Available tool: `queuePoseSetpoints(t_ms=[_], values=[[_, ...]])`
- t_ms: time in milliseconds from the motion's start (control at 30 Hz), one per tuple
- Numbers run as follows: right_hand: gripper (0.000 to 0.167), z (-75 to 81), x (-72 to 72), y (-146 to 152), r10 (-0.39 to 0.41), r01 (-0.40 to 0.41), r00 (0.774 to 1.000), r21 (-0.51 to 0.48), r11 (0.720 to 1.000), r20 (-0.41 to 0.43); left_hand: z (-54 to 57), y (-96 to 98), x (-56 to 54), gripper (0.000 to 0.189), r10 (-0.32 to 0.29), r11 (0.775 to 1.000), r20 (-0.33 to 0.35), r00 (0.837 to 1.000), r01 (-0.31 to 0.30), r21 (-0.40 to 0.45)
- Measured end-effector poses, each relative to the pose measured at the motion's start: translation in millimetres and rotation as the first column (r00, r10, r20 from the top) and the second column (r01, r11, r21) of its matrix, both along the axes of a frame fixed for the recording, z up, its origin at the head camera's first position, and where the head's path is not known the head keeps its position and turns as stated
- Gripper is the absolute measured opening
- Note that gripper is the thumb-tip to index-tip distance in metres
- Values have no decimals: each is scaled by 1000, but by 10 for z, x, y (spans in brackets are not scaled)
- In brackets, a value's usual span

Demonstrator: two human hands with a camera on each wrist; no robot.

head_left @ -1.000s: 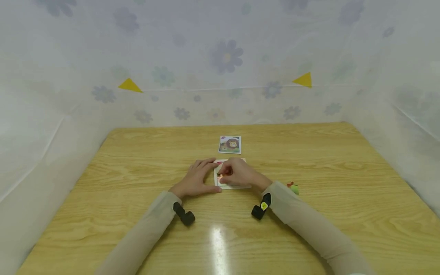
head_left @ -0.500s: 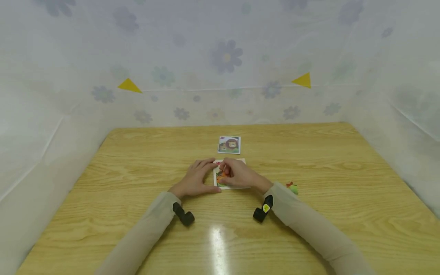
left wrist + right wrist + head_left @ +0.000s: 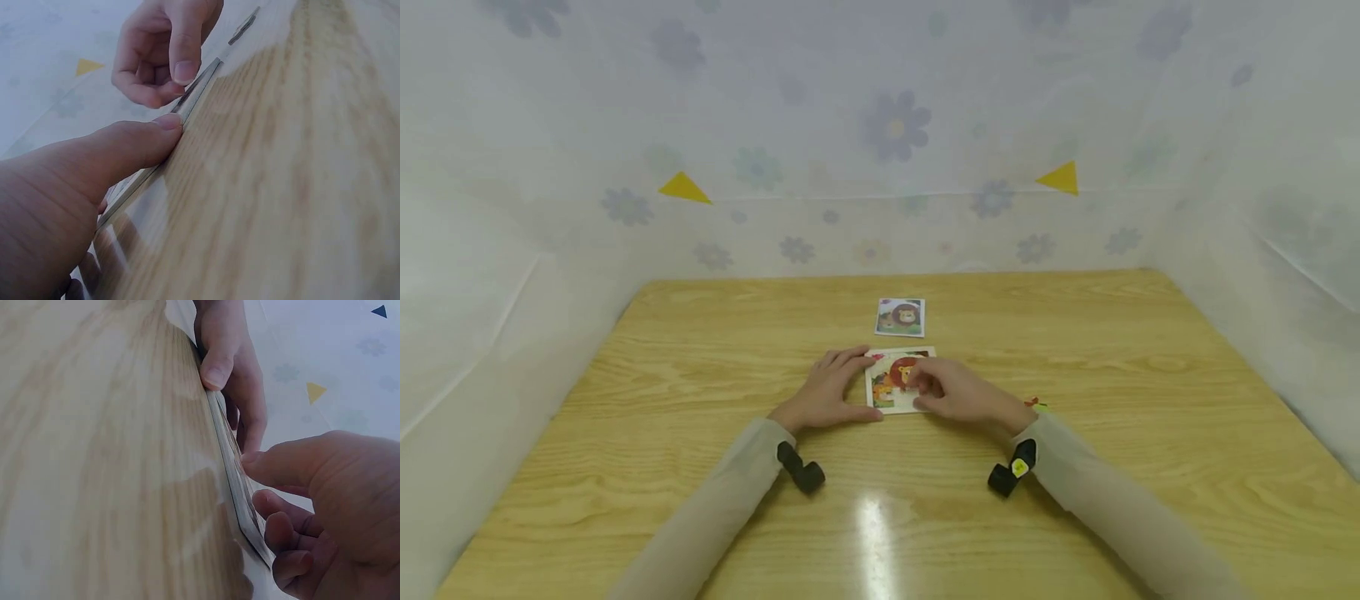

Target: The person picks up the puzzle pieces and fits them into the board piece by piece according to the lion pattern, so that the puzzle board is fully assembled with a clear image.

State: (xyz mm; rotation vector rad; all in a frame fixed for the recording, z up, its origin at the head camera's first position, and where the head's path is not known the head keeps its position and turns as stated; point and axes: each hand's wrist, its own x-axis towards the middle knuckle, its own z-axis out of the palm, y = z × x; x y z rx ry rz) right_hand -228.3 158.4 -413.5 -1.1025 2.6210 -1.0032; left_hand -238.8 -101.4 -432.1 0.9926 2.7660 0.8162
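Note:
A small jigsaw puzzle board with a pale frame lies flat at the table's middle. Lion and plant pieces show on its left and centre, and a pale bare patch at the near side. My left hand rests at the board's left end, its thumb against the near edge and its forefinger by the upper left corner. Over the board's right part is my right hand, fingers loosely bent, thumb and forefinger apart; nothing shows between them in the right wrist view. It covers the board's right side.
Beyond the board lies a square card with a lion picture. Red and green puzzle pieces lie right of the board, partly hidden by my right wrist. A flower-patterned sheet surrounds the wooden table.
My right hand has drawn back to the right from the board's left part, uncovering the orange and green piece there and the lion's head. The left hand has stayed in place.

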Motion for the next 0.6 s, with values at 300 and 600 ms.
queuePoseSetpoints(t_ms=[300, 600], values=[[7, 35, 68, 391, -52, 52, 999, -20, 998, -3, -25, -20, -9, 87, -5, 1000, -3, 1000, 5, -6], [11, 17, 237, 769, -64, 65, 998, 40, 997, -24, -4, -27, 26, 86, -10, 1000, -16, 1000, 10, 7]])
